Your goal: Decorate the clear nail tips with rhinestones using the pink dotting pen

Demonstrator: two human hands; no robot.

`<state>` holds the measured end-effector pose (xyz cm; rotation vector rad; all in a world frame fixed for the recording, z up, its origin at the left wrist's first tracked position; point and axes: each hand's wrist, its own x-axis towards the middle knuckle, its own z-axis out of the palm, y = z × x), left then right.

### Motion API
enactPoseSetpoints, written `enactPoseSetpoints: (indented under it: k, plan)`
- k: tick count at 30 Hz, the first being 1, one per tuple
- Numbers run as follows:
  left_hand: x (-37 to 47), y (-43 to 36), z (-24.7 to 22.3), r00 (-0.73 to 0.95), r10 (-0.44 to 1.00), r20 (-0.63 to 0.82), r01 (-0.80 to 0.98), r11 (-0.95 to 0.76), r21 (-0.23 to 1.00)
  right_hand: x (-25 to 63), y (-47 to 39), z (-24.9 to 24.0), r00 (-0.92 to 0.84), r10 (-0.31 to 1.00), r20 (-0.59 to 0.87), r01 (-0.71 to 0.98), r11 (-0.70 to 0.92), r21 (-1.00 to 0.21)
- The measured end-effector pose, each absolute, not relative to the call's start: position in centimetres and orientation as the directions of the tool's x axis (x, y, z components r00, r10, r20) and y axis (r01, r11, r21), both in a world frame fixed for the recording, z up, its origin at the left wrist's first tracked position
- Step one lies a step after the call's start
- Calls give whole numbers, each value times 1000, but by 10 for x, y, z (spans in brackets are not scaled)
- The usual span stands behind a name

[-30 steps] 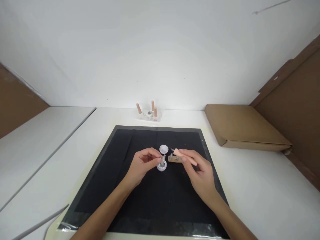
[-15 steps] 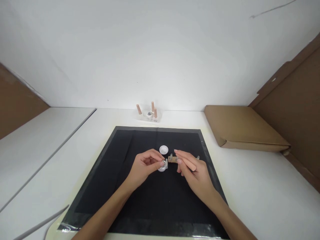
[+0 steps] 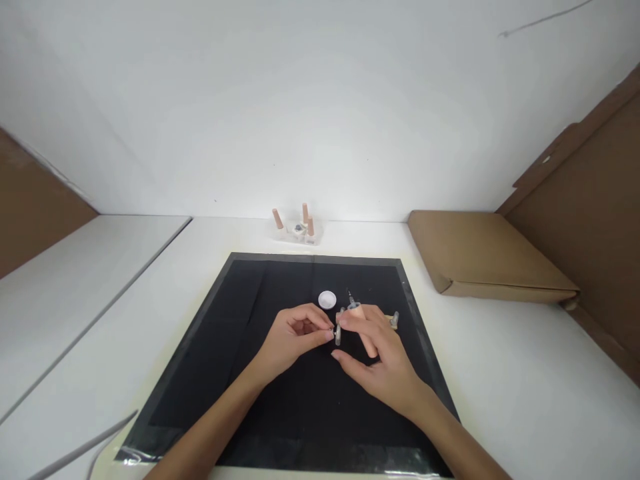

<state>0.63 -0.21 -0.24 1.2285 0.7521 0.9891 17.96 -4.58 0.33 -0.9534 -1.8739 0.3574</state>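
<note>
My left hand (image 3: 300,333) is closed, its thumb and fingertips pinching the end of a small clear piece that looks like a false nail tip (image 3: 339,335). The nail tip points up and lies between my two hands. In my right hand (image 3: 383,347) a nail polish brush with a pink cap handle (image 3: 369,345) rests between the fingers, its dark bristle end tilted up and away. The right thumb and index finger are apart, close by the nail tip. Behind my right hand is a wooden strip with more clear tips (image 3: 395,320), partly covered.
A small white dish (image 3: 327,300) lies on the black mat (image 3: 280,413) just beyond my left fingers. Against the wall is a clear tray (image 3: 295,238) with several pink-capped bottles. A flat cardboard box (image 3: 490,253) sits at the right.
My right hand has turned and moved toward the left hand, and the brush now points away. The right thumb has spread. A white round thing under my left fingertips no longer shows.
</note>
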Motion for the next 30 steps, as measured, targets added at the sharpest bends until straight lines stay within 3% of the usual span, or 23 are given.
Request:
enactPoseSetpoints:
  k: [13,30]
  plan:
    - [6,-3,-3,434,901,1,-242,115,963,177,-44,4,-219,707,673,426,690,-586]
    - [13,-10,-8,493,867,-74,-358,279,891,173,-47,0,-140,778,613,265,626,-734]
